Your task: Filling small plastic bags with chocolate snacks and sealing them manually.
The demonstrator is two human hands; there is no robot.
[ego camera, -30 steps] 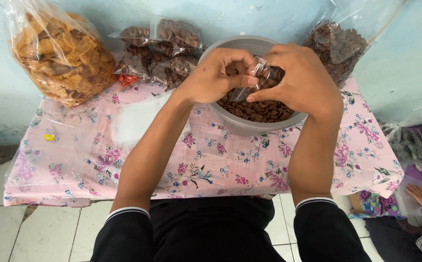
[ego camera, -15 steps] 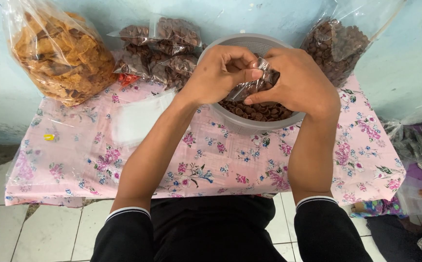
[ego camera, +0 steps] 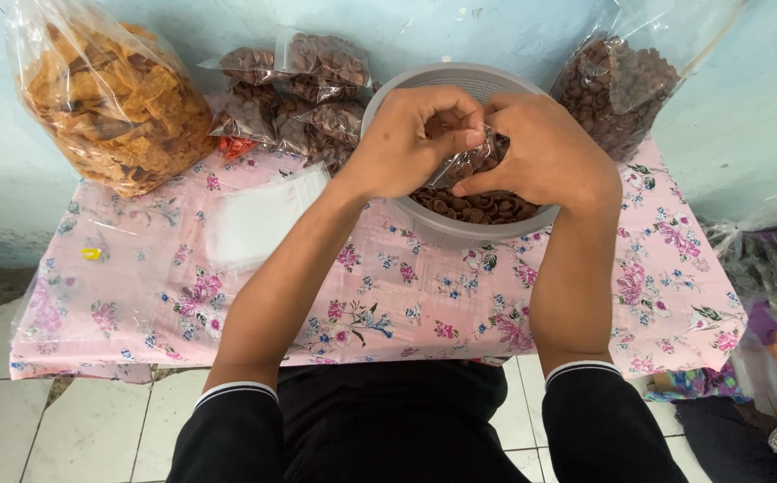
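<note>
Brightness: even, soft daylight, nothing dim
Source: diffuse, seemingly from above and behind the wearer; cannot tell exactly
Shadows: faint, soft shade under the left hand [ego camera: 406, 143] and right hand [ego camera: 545, 152] inside the round grey plastic basket [ego camera: 460, 228]; darker strip below the pink floral tablecloth [ego camera: 138, 295] edge
Glare: white glints on the small clear plastic bag [ego camera: 471, 161] pinched between the hands, and on the large clear bag of orange chips [ego camera: 111, 98] far left of them
Focus: hands and basket sharp; slight softness toward the corners
Distortion: mild wide-angle bowing at the frame edges
</note>
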